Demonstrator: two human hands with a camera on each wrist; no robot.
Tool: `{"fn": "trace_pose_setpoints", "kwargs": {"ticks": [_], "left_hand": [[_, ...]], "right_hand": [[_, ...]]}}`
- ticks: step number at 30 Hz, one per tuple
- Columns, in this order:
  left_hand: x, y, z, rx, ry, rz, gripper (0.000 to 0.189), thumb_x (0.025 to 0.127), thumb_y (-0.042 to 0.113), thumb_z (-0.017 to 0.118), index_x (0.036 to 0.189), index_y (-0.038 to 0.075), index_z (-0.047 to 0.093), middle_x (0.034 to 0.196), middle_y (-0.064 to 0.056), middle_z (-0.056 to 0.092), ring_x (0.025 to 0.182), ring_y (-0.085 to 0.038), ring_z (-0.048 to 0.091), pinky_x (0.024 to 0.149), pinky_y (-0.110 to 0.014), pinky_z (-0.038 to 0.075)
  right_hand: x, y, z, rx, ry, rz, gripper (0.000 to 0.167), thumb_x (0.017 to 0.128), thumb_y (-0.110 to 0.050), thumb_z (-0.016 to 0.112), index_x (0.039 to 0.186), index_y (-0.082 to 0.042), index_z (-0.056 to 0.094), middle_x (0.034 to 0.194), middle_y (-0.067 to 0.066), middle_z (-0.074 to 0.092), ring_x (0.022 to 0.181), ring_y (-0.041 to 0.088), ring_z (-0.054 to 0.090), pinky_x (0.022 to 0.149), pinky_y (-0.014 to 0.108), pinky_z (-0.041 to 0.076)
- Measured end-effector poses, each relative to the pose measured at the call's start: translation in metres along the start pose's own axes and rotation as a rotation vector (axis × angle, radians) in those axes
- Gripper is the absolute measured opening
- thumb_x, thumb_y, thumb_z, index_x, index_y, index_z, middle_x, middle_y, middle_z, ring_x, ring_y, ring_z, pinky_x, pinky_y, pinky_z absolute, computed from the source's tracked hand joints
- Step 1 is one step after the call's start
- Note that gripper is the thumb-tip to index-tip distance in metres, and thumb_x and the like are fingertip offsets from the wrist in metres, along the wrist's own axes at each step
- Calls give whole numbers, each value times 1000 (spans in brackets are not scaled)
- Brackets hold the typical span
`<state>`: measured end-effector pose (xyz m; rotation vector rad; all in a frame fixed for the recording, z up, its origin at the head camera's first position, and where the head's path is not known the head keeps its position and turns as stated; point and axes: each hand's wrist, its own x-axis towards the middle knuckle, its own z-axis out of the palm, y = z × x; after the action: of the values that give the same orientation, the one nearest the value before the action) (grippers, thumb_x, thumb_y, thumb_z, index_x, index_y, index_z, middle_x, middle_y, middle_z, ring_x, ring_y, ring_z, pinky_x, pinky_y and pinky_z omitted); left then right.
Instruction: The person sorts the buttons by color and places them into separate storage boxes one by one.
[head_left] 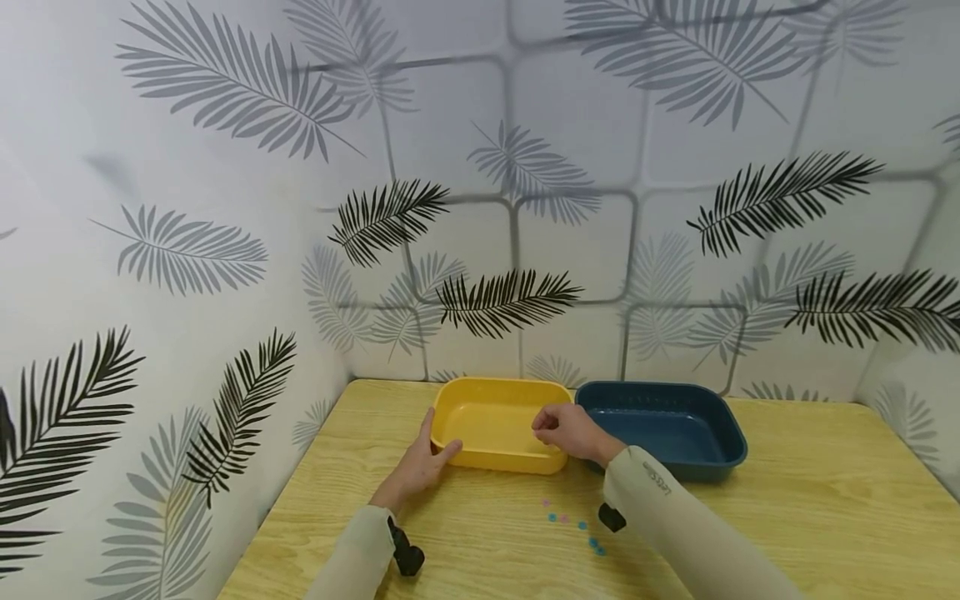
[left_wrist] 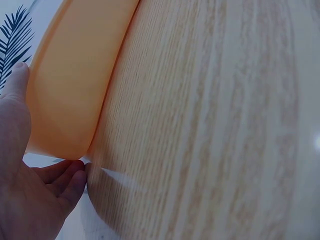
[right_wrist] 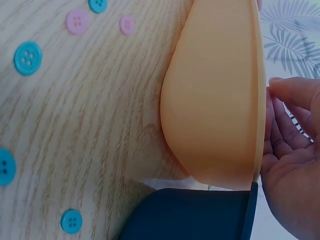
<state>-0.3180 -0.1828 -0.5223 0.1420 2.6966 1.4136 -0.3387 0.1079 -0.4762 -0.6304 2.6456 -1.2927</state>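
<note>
My left hand (head_left: 422,463) holds the left front corner of a yellow plastic basin (head_left: 498,459), with the thumb at the rim. In the left wrist view, the curled fingers (left_wrist: 70,185) lie at the basin's corner. Over the basin's right end hovers my right hand (head_left: 572,429), fingers curled and thumb brought to the fingertips. No object shows between the right thumb and fingers (right_wrist: 280,135); the inside of the pinch is partly hidden. Several blue buttons (right_wrist: 28,58) and two pink buttons (right_wrist: 76,21) lie on the table in front of the basin.
A dark blue basin (head_left: 731,467) stands close against the yellow one on its right, under the right forearm. Both basins are on a wood-grain table (head_left: 810,500), near a leaf-patterned wall covering (head_left: 465,350) at the back. Another such wall stands to the left.
</note>
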Motion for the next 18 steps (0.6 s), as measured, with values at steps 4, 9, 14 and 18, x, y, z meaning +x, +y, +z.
{"fn": "trace_pose_setpoints", "kwargs": {"ticks": [4, 9, 14, 18], "left_hand": [[0, 1, 1, -5, 1, -9, 92, 91, 53, 54, 153, 15, -2, 155, -18, 15, 139, -35, 20, 110, -52, 16], [1, 0, 1, -7, 2, -8, 92, 91, 52, 54, 153, 14, -2, 155, -19, 15, 139, -35, 21, 110, -52, 16], [2, -1, 2, -14, 2, 5, 93, 91, 53, 55, 153, 13, -2, 154, -21, 17, 138, -36, 23, 110, -52, 17], [2, -2, 1, -18, 1, 9, 94, 90, 53, 55, 153, 13, -2, 154, -21, 18, 138, -36, 23, 110, -52, 17]], "right_hand": [[0, -2, -2, 28, -5, 16, 6, 91, -6, 62, 94, -3, 66, 79, 3, 61, 70, 23, 59, 63, 29, 50], [4, 0, -3, 42, 5, 29, 6, 91, -5, 62, 95, -2, 66, 80, 3, 61, 73, 26, 61, 65, 32, 52], [6, 2, -3, 34, 8, 39, 4, 90, -6, 64, 93, -5, 67, 80, 2, 61, 71, 20, 60, 65, 29, 53], [6, 1, -4, 34, -4, 28, 4, 90, -7, 64, 92, -5, 67, 80, 1, 61, 71, 17, 59, 64, 27, 53]]}}
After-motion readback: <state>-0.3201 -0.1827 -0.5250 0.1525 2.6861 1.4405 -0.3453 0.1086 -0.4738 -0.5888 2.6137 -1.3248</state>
